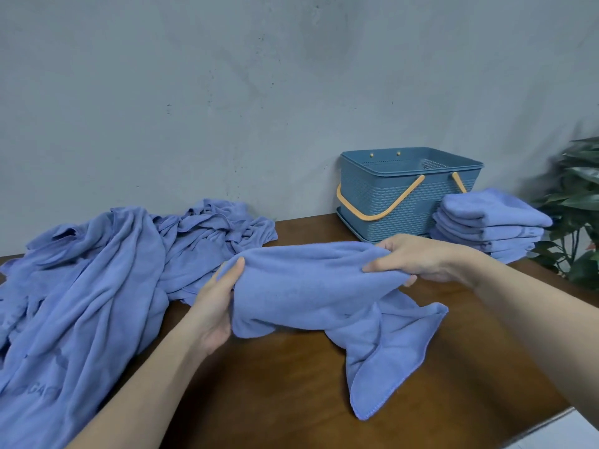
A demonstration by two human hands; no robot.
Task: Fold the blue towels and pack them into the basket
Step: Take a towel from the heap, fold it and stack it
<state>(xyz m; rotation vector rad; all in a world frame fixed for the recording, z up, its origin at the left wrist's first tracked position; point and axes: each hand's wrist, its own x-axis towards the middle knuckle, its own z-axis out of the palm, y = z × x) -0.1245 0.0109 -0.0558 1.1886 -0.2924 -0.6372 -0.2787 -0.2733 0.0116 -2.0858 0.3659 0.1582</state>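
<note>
My left hand (pixel 215 306) comes in from seven o'clock, palm turned toward the middle, thumb up on the near face of the blue towel (pixel 311 286) and the other fingers curled round behind its left end, so I grip that end. My right hand (pixel 411 259) reaches in from four o'clock, knuckles up, fingers curled over the towel's right end with the cloth bunched and pinched beneath them. Between the two hands the towel hangs stretched just above the table (pixel 291 384), and one loose corner trails down toward five o'clock and lies on the wood. At nine o'clock a heap of unfolded blue towels (pixel 97 280) sprawls over the table's left side and off its near edge, well apart from what I hold. At one o'clock stands the blue woven-pattern basket (pixel 410 189), its orange handles (pixel 382 205) folded down, set against the wall; I cannot see anything inside it. Just beside it at two o'clock sits a stack of folded towels (pixel 489 225), touching the basket's side. At three o'clock the leaves of a green plant (pixel 580 202) show at the frame's edge. The table is dark brown wood, the wall (pixel 227 92) behind it plain grey.
</note>
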